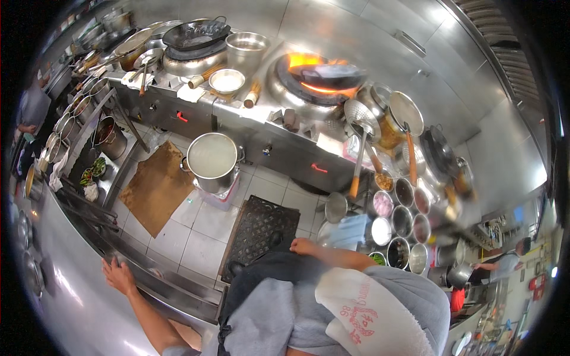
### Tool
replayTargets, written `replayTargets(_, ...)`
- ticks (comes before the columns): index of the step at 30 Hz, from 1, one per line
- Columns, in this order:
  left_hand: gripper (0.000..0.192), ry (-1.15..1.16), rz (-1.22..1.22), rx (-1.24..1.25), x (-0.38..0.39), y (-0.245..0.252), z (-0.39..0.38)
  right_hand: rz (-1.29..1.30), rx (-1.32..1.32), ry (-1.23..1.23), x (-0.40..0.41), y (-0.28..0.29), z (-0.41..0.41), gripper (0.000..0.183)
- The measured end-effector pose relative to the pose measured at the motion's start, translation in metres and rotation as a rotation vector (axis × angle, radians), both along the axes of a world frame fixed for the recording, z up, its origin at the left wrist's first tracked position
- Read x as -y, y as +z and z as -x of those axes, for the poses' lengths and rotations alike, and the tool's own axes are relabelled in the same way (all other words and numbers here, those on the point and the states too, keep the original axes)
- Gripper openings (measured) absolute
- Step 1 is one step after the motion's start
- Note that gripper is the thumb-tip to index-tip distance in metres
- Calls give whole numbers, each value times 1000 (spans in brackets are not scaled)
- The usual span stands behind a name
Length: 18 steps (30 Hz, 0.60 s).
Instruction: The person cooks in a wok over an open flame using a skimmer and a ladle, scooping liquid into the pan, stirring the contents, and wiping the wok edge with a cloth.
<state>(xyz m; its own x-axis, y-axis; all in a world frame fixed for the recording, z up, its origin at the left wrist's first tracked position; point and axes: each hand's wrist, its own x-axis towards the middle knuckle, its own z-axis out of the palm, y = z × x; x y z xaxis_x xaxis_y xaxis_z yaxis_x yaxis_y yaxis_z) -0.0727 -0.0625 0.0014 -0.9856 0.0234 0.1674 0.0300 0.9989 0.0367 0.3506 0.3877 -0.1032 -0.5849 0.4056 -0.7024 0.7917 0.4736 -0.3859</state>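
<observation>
My left hand (118, 276) rests on the edge of a stainless-steel counter (71, 285), fingers apart and holding nothing. My right hand (303, 246) is loosely curled in front of my dark apron (267, 271), and I see nothing in it. To its right is a group of round metal containers (403, 221), some holding ingredients. A folded blue cloth (349, 229) lies between the hand and those containers. Ahead, a black wok (331, 75) sits on a burner with orange flames around it. A perforated strainer (362, 116) and a wooden-handled ladle (410, 155) lie right of the burner.
A large stockpot (212, 156) with cloudy liquid stands on a plastic tub (218, 198) on the tiled floor. Nearby are a cardboard sheet (156, 189) and a black rubber mat (267, 222). Another wok (196, 34) sits farther left. A person (498, 264) holds a pot at far right.
</observation>
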Motion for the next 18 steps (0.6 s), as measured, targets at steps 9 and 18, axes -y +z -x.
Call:
replayTargets(9,40,24,-2,51,-10,11,-6,-119,-112,-40,3,-4,-4,24)
replayTargets(18,40,56,-22,79,-17,20,-8,-35,-27,-102,3,0,0,25)
